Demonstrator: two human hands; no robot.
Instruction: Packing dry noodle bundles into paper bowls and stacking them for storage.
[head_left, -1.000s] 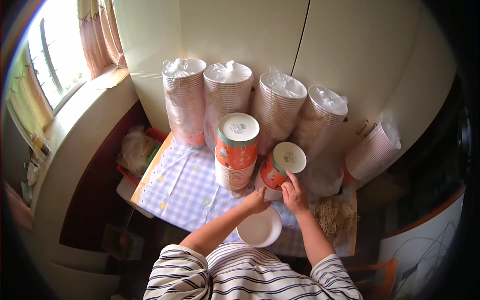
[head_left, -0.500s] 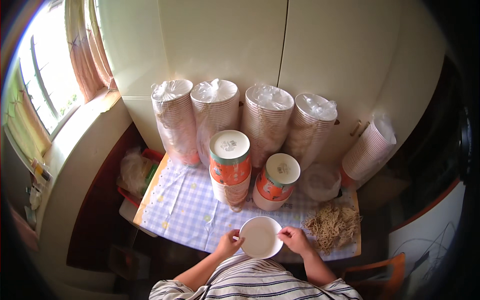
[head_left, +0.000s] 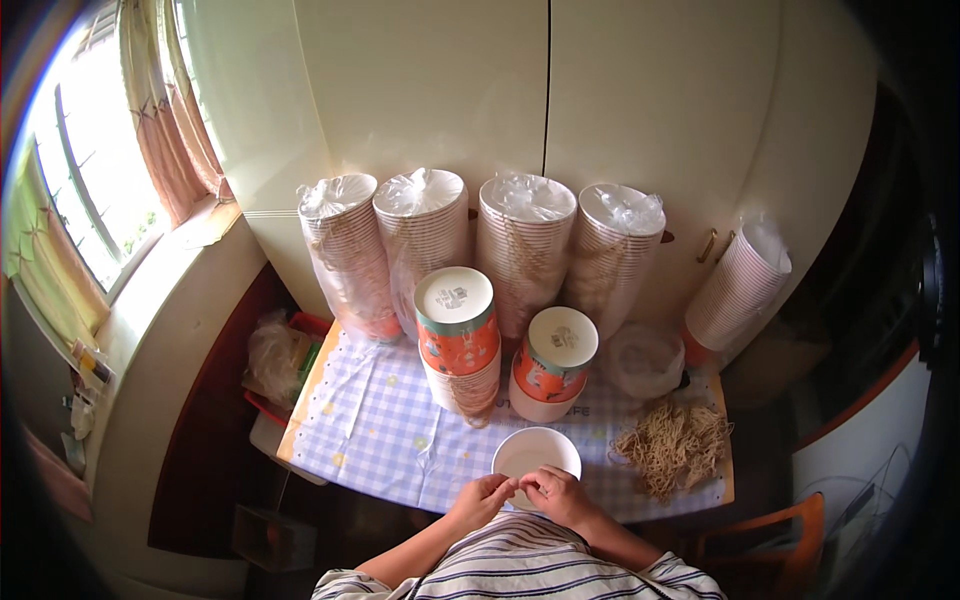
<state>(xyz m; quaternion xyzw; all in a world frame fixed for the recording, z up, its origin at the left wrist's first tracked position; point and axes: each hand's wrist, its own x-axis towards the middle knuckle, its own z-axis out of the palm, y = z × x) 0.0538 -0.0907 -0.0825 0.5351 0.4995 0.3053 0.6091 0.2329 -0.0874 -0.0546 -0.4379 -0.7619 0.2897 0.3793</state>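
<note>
A white paper bowl (head_left: 537,450) stands mouth up at the table's near edge, close to my striped shirt. Over its near rim my left hand (head_left: 486,498) and my right hand (head_left: 556,494) meet, fingertips pinched together. Whatever lies between the fingers is too small to make out. Beyond the bowl stand two shorter stacks of paper buckets. On the left one an orange and green bucket (head_left: 459,345) sits upside down, with tan strands hanging at its front. The right stack also has an upturned orange bucket (head_left: 552,372) on top.
A loose heap of tan strings (head_left: 675,447) lies at the table's right. Several tall bagged stacks of paper buckets (head_left: 527,250) line the back, another (head_left: 738,290) leans at far right. A clear plastic bag (head_left: 645,360), checked tablecloth (head_left: 385,445) and wooden chair (head_left: 800,530) also show.
My hands have come off the two sides of the bowl and drawn together over its near rim. My view has shifted slightly.
</note>
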